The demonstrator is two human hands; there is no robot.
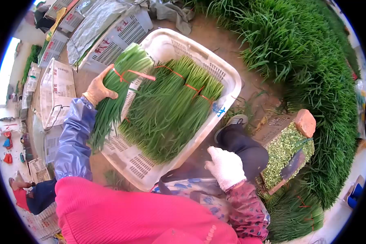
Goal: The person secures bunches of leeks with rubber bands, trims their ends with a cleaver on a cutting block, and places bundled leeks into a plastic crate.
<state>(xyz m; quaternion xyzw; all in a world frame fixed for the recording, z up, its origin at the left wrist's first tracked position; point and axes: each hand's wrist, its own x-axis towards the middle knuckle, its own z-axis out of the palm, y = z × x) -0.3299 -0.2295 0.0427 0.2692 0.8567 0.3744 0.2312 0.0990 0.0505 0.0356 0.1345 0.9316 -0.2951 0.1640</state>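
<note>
My left hand (99,90), in a pale glove, is closed around a bundle of garlic chives (118,87) tied with an orange band. It holds the bundle over the left rim of a white plastic crate (227,69), cut ends up and leaves hanging. Inside the crate, several tied chive bundles (171,101) lie side by side. My right hand (227,167), in a white knit glove, is in front of my knee near the crate's right corner. Its thumb and forefinger are slightly apart, the other fingers are partly hidden, and nothing shows in it.
Loose chives (297,44) are heaped along the right. A board (272,126) covered with chopped bits (286,150) carries a brick (305,123) and a dark blade (293,164). White crates (122,36) stand at the upper left. Another person (34,197) is at the lower left.
</note>
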